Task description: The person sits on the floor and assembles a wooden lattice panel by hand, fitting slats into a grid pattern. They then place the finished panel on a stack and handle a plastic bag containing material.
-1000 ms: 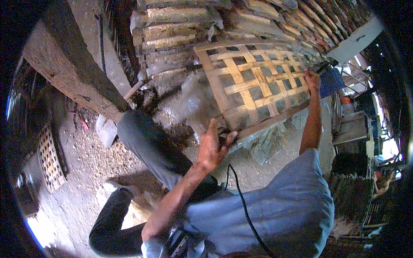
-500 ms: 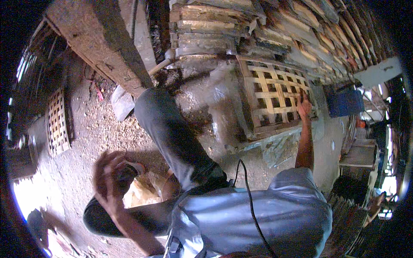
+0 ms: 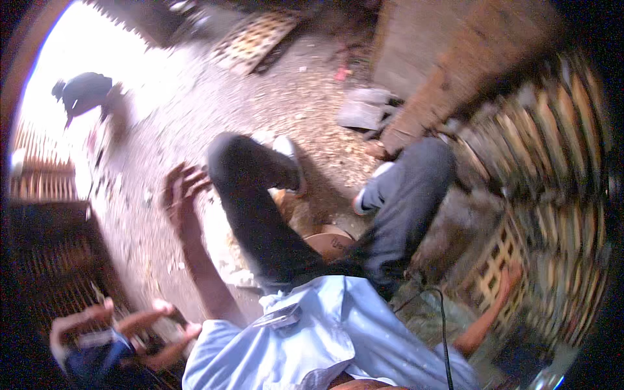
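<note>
My left hand [image 3: 185,192] is raised beside my left knee, its fingers apart and blurred, with nothing visible in them. Out to the right, my right arm reaches to a pale lattice panel [image 3: 493,261] of crossed slats. My right hand [image 3: 510,278] is at that panel; its fingers are too smeared to show whether they grip a slat. Under my legs is a round brown seat or lid [image 3: 330,242] with dark marks. A pale, crumpled-looking mass [image 3: 224,240] is on the ground by my left leg, partly hidden by it.
Wood chips [image 3: 328,140] litter the ground ahead. A thick wooden beam [image 3: 448,78] slants down near my right knee. Stacked wood strips [image 3: 539,123] line the right side. Another lattice panel [image 3: 257,39] lies far ahead. A person [image 3: 97,351] sits at lower left; a dark, unclear figure [image 3: 86,91] is far left.
My view has swung left, bringing the seated person into sight and moving the lattice panel to the lower right. My left hand's fingers have spread; my right arm still reaches to the panel.
</note>
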A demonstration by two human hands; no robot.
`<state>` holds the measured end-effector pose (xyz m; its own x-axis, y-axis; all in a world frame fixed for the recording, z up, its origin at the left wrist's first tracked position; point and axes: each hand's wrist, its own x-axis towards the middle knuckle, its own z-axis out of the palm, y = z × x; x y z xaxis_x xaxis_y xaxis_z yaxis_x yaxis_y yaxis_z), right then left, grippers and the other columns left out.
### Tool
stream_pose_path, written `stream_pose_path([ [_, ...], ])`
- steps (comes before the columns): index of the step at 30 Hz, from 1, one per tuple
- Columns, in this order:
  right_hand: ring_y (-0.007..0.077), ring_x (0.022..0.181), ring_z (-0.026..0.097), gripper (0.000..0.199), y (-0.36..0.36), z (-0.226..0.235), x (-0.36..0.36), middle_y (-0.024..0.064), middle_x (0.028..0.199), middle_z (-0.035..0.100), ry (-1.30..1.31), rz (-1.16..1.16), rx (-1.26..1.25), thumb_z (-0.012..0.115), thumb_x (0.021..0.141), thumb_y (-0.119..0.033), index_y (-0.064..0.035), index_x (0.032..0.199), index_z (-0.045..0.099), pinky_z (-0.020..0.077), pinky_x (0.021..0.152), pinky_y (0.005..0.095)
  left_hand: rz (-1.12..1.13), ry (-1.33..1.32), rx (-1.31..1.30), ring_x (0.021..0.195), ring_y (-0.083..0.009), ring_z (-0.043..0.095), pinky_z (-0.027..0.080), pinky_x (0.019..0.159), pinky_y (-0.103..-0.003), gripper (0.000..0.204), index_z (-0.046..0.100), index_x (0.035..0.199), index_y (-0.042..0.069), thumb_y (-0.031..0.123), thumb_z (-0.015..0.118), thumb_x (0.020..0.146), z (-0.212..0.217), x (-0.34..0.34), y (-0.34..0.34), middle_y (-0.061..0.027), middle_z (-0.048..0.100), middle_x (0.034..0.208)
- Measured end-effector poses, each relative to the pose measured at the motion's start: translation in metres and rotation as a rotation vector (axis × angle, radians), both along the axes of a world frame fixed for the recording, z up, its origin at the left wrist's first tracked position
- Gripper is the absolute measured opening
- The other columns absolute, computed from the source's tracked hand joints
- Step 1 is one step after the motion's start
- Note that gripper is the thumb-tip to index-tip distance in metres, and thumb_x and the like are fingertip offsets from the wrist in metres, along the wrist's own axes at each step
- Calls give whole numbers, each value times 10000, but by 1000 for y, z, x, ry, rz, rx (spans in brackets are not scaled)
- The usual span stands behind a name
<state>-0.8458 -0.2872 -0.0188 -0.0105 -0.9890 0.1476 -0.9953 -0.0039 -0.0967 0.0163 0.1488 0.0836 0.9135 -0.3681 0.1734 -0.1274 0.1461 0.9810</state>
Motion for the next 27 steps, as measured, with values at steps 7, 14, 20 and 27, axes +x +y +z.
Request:
stream_pose_path([
  [7,305,1158,590,404,-13,51,136,184,1277,606,-324,304,-259,574,984,-313,-16,1254,617,484,991,443,16,448,239,1034,-259,662,562,838,-390,452,551,1295,28,345,598,977,-95,-40,75,-141,649,1180],
  [14,284,1140,605,487,86,152,457,158,1218,635,-1052,727,-110,474,1033,-378,50,1222,608,534,964,496,165,289,243,1043,-239,658,550,860,-375,384,580,1260,35,303,590,986,-84,-45,61,-134,666,1177],
  [20,339,1248,523,491,136,93,645,183,1310,563,-1615,598,1284,523,998,-376,-6,1321,541,474,991,536,-52,-228,99,1058,-277,634,489,944,-352,300,602,1193,25,172,621,931,7,-72,-83,-145,652,1140],
  [27,381,1424,312,833,148,77,713,195,1585,243,-1892,607,1557,300,961,-683,-85,1539,248,208,1157,604,-47,-773,358,1471,-318,241,199,1145,-596,698,401,1461,64,525,470,942,-59,-90,-186,-210,297,1563],
])
